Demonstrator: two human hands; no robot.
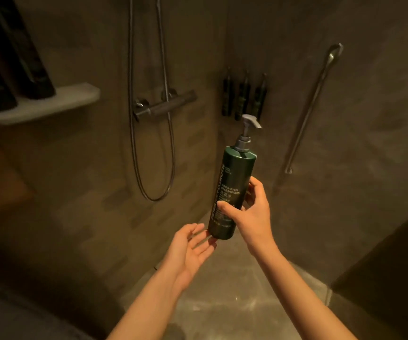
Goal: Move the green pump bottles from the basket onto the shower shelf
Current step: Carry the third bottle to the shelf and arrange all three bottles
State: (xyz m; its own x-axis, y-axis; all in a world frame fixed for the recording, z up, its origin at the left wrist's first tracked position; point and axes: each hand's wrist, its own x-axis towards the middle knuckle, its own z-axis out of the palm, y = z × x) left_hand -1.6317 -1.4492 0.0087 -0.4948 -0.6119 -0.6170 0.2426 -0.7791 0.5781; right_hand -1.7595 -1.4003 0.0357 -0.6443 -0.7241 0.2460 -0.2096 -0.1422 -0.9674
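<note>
The right hand [252, 212] is closed around the lower half of a green pump bottle [233, 192], thumb across the label and fingers wrapped behind. The bottle is held in mid-air, roughly upright with a slight lean, in front of the shower corner. The left hand [190, 249] lies open, palm up, its fingertips touching or just short of the bottle's base (contact cannot be confirmed); it holds nothing.

The shower shelf [51, 104] is at upper left, well apart from the bottle. Two dark bottles [14, 62] already stand on it, blurred; their colour cannot be judged. The basket is not in view.

Risks noted, in my judgement:

1. The grip is low on the body, below the bottle's likely balance point. Swinging it up and left could tip the pump end outward and loosen the hold.
2. The shower hose [153, 133] and the mixer valve [166, 106] sit between bottle and shelf. The protruding pump head [250, 121] could snag either on a careless path.
3. Free shelf space appears confined to the right end. Setting down near that edge, or nudging the standing bottles, could send one to the floor.
4. Dim light makes the shelf edge harder to judge.
</note>
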